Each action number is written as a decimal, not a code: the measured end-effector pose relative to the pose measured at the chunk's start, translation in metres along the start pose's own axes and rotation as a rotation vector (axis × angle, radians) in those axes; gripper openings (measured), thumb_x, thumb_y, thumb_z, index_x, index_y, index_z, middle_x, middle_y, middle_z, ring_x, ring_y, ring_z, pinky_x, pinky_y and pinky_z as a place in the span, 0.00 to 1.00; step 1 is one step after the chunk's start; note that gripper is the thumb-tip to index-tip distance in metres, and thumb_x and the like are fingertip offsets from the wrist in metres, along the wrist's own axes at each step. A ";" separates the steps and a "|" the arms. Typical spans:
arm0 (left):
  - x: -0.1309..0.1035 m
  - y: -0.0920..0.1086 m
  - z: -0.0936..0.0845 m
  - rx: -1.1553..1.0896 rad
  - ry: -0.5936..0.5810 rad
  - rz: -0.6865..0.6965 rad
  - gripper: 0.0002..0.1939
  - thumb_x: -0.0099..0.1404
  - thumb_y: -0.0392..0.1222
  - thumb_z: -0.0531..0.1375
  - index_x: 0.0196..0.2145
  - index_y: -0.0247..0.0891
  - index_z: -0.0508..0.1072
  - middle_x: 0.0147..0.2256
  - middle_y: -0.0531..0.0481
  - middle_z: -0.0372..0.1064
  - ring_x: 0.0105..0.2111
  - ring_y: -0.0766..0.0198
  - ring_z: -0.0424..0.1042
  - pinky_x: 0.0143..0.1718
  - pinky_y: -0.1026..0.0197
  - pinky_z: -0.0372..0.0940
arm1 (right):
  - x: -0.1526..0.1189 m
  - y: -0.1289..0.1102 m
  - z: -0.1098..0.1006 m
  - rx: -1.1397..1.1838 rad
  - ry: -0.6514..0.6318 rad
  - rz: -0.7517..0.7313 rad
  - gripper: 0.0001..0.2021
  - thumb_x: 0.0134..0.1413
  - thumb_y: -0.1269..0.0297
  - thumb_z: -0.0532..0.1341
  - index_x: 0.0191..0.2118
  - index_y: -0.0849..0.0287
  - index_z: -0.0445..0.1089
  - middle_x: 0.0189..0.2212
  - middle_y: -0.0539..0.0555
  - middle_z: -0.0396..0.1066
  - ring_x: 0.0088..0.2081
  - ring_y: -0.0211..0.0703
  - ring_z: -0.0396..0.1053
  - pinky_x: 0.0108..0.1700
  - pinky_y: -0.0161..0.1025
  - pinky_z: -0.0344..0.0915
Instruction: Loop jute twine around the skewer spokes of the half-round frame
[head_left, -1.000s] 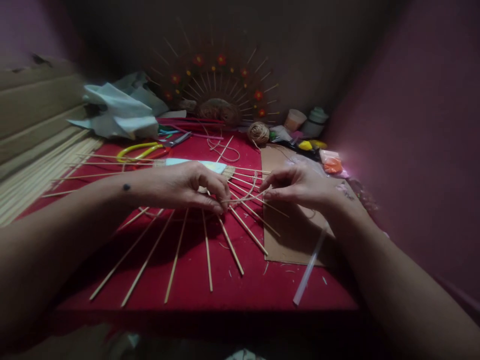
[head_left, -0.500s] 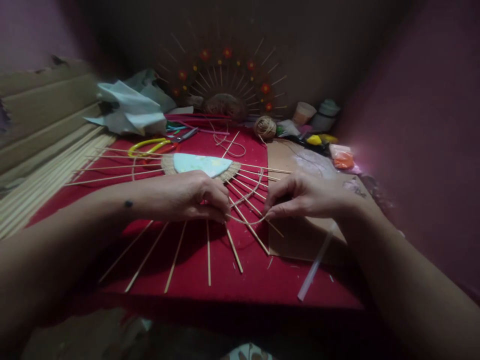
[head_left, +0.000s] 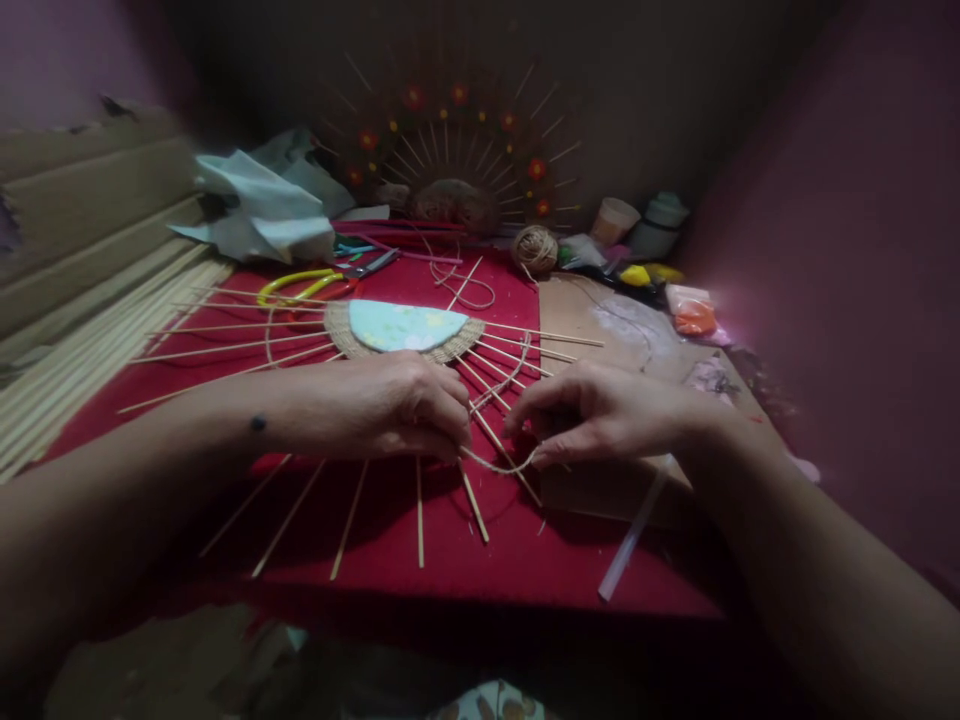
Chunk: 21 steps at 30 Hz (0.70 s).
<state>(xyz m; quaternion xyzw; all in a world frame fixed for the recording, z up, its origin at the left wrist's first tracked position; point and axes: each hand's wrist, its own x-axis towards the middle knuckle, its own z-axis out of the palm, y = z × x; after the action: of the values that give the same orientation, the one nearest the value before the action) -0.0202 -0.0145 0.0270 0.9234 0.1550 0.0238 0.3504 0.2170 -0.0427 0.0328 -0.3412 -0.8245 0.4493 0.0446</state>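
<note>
A half-round woven piece (head_left: 337, 335) with a pale blue floral panel (head_left: 405, 327) lies in front of me, thin wooden sticks (head_left: 420, 510) fanning out from its edge. My left hand (head_left: 420, 405) is closed over the lower sticks, its fingertips pinching a strand of twine (head_left: 495, 467) beside one stick. The strand curves across to my right hand (head_left: 600, 410), where its end meets the thumb tip. My right index finger reaches left over the sticks on the right. A loop of twine (head_left: 517, 375) runs across those sticks. My left hand and forearm hide some sticks.
Pliers with yellow handles (head_left: 300, 285) and a crumpled pale cloth (head_left: 262, 215) lie at the back left. A twine ball (head_left: 535, 250) sits near a cardboard sheet (head_left: 570, 300). A clear glue stick (head_left: 630, 540) rests at the front right. Long sticks (head_left: 97, 350) lie left.
Both hands have come slightly lower. My right index finger has moved left, away from the thumb. The left-side sticks have swung a little downward.
</note>
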 end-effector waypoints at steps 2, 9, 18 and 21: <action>0.000 0.000 0.003 0.018 0.017 0.015 0.10 0.65 0.39 0.56 0.36 0.45 0.78 0.32 0.47 0.73 0.33 0.63 0.71 0.35 0.65 0.63 | 0.001 0.002 0.003 0.100 0.022 -0.031 0.13 0.51 0.65 0.63 0.44 0.62 0.73 0.31 0.51 0.75 0.31 0.36 0.69 0.31 0.32 0.63; 0.000 0.002 0.025 0.215 0.214 -0.012 0.07 0.65 0.38 0.56 0.35 0.37 0.75 0.28 0.50 0.70 0.28 0.68 0.67 0.30 0.66 0.60 | 0.003 0.003 0.003 0.056 -0.062 -0.065 0.10 0.51 0.62 0.63 0.34 0.66 0.76 0.27 0.52 0.75 0.29 0.37 0.70 0.32 0.32 0.63; -0.001 0.037 0.074 0.650 0.306 -0.002 0.13 0.67 0.33 0.49 0.28 0.35 0.71 0.30 0.46 0.65 0.30 0.62 0.60 0.30 0.60 0.55 | -0.001 -0.008 0.010 -0.025 -0.292 -0.102 0.08 0.53 0.69 0.61 0.35 0.65 0.76 0.29 0.53 0.76 0.31 0.37 0.71 0.34 0.31 0.64; 0.000 0.045 0.092 0.709 0.392 0.025 0.13 0.67 0.33 0.49 0.27 0.35 0.70 0.28 0.47 0.65 0.29 0.62 0.58 0.31 0.58 0.55 | -0.001 -0.008 0.012 0.035 -0.328 -0.152 0.07 0.54 0.70 0.60 0.33 0.65 0.75 0.28 0.52 0.75 0.31 0.36 0.71 0.35 0.31 0.65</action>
<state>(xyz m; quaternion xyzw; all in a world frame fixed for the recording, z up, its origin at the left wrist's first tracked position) 0.0059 -0.1045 -0.0129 0.9668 0.2061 0.1488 -0.0262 0.2092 -0.0543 0.0319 -0.1993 -0.8362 0.5085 -0.0506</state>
